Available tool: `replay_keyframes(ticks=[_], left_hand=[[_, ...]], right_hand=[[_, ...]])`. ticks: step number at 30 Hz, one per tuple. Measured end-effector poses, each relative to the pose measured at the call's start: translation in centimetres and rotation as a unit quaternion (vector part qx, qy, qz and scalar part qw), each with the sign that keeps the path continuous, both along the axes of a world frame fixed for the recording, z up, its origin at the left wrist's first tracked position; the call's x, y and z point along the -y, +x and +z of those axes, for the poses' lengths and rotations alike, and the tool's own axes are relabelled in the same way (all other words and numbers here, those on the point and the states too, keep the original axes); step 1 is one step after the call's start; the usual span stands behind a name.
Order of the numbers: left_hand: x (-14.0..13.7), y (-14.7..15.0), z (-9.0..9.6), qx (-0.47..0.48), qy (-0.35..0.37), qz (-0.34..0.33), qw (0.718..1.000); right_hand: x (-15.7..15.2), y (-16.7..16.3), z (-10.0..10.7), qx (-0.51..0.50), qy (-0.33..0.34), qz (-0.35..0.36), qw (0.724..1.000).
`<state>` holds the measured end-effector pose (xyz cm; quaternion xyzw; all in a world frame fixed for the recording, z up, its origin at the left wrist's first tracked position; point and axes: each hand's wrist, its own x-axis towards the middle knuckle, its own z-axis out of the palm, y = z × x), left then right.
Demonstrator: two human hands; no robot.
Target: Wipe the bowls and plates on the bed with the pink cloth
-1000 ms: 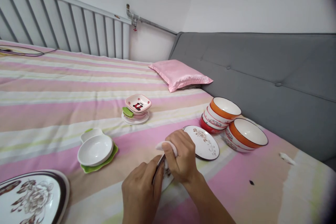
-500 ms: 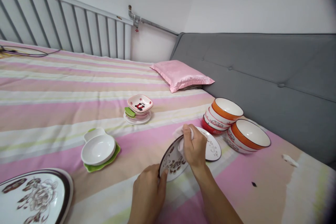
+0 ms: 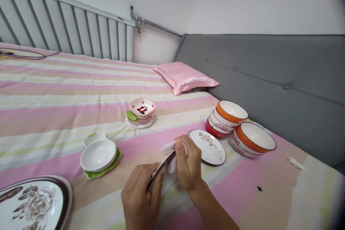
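Left hand (image 3: 141, 192) grips tilted plate (image 3: 162, 168) | right hand (image 3: 190, 163) clasps white cloth (image 3: 168, 147) — around its rim

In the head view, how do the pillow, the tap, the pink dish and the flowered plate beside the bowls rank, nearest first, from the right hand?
1. Flowered plate, just right of the right hand
2. Pink dish, ahead and left
3. Pillow, straight ahead, farther back
4. Tap, farthest back, left

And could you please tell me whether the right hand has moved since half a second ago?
Yes: the right hand has moved left, judged against the flowered plate lying beside the bowls, which it now covers less.
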<state>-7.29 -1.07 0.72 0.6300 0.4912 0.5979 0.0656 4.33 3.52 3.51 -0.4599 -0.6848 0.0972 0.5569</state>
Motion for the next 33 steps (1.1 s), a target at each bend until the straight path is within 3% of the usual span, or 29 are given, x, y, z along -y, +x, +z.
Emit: replay_keyframes(ticks=[5, 9, 13, 16, 19, 22, 24, 28, 30, 33], left_hand=[[-0.2, -0.3, -0.2, -0.023, -0.025, -0.022, 0.999], [-0.6, -0.1, -0.8, 0.03, -0.133, -0.035, 0.99], [-1.1, 0.0, -1.8, 0.05, -0.283, -0.074, 0.955], [-1.3, 0.1, -2.2, -0.037, -0.387, -0.116, 0.914], [-1.2, 0.2, -2.3, -0.115, -0.43, -0.118, 0.888], [-1.1, 0.2, -2.4, -0.125, -0.412, -0.127, 0.894], [-1.1, 0.1, -2.5, -0.13, -0.365, -0.118, 0.914], [-1.1, -0.3, -2.6, -0.136, -0.134, -0.052, 0.98], [-0.9, -0.4, -2.3, -0.129, -0.031, -0.031, 0.991], [-0.7, -0.5, -1.4, -0.123, 0.039, -0.017, 0.991]], right_hand=[[0.5, -0.5, 0.1, 0.063, 0.055, 0.015, 0.996], [-0.6, 0.2, -0.6, 0.051, 0.025, -0.021, 0.998], [-2.5, 1.8, -1.6, -0.029, -0.049, -0.087, 0.995], [-3.5, 2.9, -2.0, -0.078, -0.098, -0.136, 0.983], [-4.0, 3.4, -2.2, -0.094, -0.12, -0.166, 0.974], [-4.1, 3.6, -2.3, -0.111, -0.122, -0.179, 0.97], [-4.1, 3.6, -2.3, -0.135, -0.116, -0.184, 0.967], [-3.7, 3.6, -2.0, -0.182, -0.094, -0.158, 0.966], [-3.3, 3.3, -1.7, -0.197, -0.09, -0.132, 0.967], [-2.7, 2.9, -1.4, -0.203, -0.09, -0.107, 0.969]])
